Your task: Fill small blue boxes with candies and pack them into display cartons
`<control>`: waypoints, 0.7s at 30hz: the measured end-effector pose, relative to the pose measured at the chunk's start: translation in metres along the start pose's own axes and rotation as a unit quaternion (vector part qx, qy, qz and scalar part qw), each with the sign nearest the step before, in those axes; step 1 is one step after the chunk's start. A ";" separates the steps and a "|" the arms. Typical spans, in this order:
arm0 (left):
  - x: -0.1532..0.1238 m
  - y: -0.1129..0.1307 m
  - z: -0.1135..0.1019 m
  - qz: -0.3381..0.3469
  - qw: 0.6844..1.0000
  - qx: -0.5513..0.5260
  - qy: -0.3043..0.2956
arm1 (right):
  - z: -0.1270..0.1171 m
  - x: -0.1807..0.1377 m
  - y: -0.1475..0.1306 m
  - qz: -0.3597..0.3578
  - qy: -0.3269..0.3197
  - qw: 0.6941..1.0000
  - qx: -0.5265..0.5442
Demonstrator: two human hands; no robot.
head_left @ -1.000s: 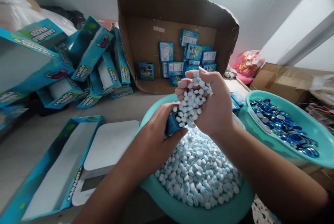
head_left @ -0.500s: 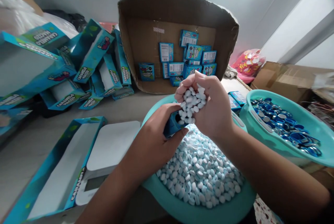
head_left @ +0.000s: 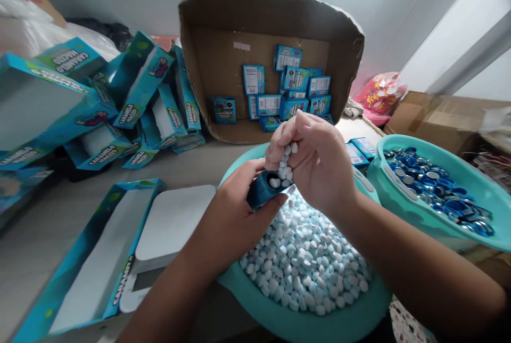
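Note:
My left hand (head_left: 239, 210) is wrapped around a small blue container (head_left: 260, 189), tilted so its round mouth faces my right hand. White candies show inside that mouth. My right hand (head_left: 315, 156) is cupped right at the opening, with a small heap of white candies (head_left: 285, 170) in the palm and along the curled fingers. Both hands are above a turquoise basin (head_left: 319, 329) full of white and pale blue candies (head_left: 307, 258). The container's lower part is hidden by my left fingers.
A cardboard box (head_left: 215, 50) with several small blue boxes (head_left: 295, 79) stands behind. Left are a white scale (head_left: 175, 220), a long display tray (head_left: 99, 258) and piled display boxes (head_left: 136, 82). At right, another turquoise basin (head_left: 431, 226) holds blue lids (head_left: 443, 188).
The heap in my right hand has shrunk, and candies now show in the container's mouth. My right fingers have curled in more. Both hands stay in nearly the same place.

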State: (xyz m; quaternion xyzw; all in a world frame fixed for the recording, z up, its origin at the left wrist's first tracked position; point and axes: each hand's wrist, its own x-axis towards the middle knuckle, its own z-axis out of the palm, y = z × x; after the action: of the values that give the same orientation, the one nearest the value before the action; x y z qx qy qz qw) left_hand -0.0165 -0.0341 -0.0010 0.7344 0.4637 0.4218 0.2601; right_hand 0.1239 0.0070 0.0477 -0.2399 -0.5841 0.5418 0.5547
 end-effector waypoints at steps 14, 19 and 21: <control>-0.001 -0.003 0.002 0.035 0.999 0.016 0.021 | -0.004 -0.001 0.001 -0.028 -0.083 0.996 -0.029; -0.001 -0.004 0.003 0.012 0.999 0.017 0.041 | -0.008 0.000 -0.006 -0.100 -0.049 0.983 -0.148; -0.002 -0.004 0.003 -0.021 0.998 0.011 0.054 | -0.013 0.000 -0.015 -0.129 -0.048 0.961 -0.241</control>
State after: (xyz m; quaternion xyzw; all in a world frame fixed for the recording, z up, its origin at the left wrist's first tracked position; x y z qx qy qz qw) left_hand -0.0164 -0.0337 -0.0065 0.7035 0.4970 0.4503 0.2351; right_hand 0.1408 0.0073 0.0582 -0.2630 -0.7492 0.3191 0.5173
